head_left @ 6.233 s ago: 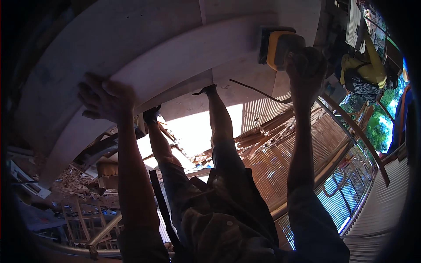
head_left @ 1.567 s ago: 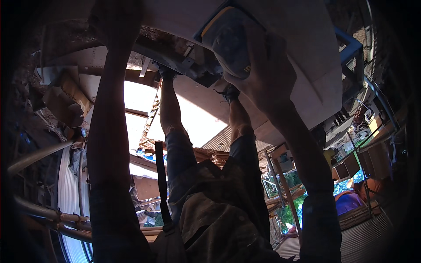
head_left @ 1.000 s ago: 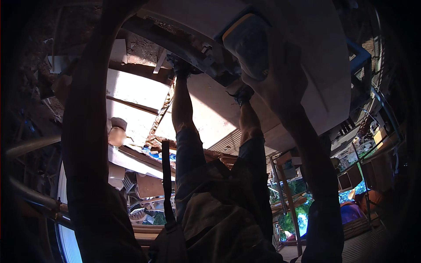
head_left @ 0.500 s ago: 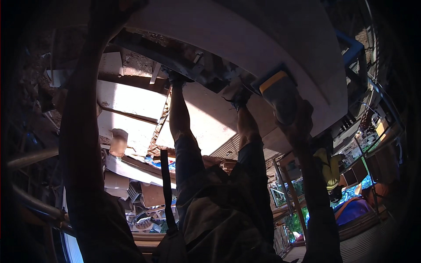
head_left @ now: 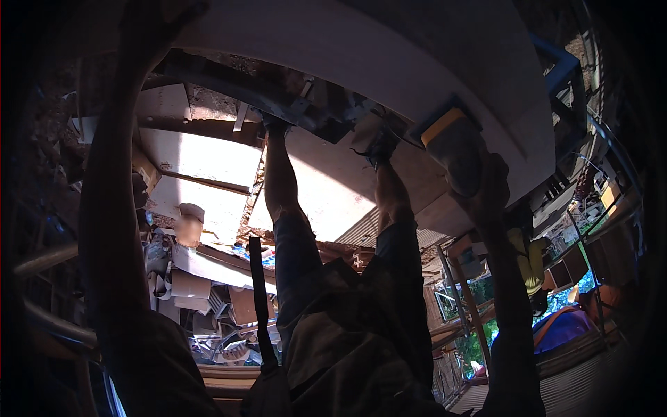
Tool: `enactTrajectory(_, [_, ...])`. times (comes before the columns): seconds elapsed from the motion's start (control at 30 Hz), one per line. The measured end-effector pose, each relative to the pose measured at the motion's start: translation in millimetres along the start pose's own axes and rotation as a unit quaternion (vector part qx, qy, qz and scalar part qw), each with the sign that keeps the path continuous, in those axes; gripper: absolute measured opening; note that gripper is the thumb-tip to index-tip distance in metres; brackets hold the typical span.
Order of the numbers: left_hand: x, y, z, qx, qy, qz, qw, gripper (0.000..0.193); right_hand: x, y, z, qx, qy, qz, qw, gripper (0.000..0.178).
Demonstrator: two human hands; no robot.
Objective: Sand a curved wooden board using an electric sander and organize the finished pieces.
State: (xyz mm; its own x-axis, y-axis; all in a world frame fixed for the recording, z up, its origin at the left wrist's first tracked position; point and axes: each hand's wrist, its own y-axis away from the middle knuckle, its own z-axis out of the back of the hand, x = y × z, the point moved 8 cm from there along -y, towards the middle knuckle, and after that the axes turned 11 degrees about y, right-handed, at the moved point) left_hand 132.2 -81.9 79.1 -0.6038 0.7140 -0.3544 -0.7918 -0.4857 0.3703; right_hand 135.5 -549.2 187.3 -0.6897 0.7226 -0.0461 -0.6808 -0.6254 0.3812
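Note:
A large curved pale panel [head_left: 278, 35] stretches across the top of the view, in shadow. My right hand [head_left: 490, 184] is wrapped round a grey sander [head_left: 462, 156] with an orange-yellow band and a dark base. The sander's base lies against the panel near its curved lower edge, right of centre. At the top left, my left hand [head_left: 149, 28] rests at the panel's other end with the thumb spread out. Deep shadow and the picture's edge hide most of its fingers.
Below the panel runs a dark metal beam [head_left: 243, 87], beside my feet. Sunlit boards [head_left: 215, 156] cover the floor. A blue metal frame [head_left: 559, 73] stands at the right. Scrap pieces [head_left: 191, 288] lie behind me, and a person in yellow [head_left: 528, 260] is at the lower right.
My right hand and the sander have shifted slightly right and down along the panel. The left hand sits a little farther left. The whole view has moved a little too.

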Motion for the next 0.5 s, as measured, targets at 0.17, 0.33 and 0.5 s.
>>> enactTrajectory(0.17, [-8.0, -1.8, 6.7, -0.007, 0.000, -0.028, 1.000, 0.082, 12.3, -34.5, 21.8, -0.050, 0.007, 0.003, 0.999, 0.091])
enactTrajectory(0.33, [5.1, -5.9, 9.4, -0.032, -0.036, -0.023, 0.999, 0.080, 57.6, -83.6, 38.2, -0.081, -0.023, 0.050, 0.995, 0.093])
enactTrajectory(0.5, [5.0, -5.6, 15.6, -0.019, 0.006, -0.041, 0.999, 0.070, 119.0, -115.6, 43.9, -0.069, -0.001, 0.094, 0.993, 0.088])
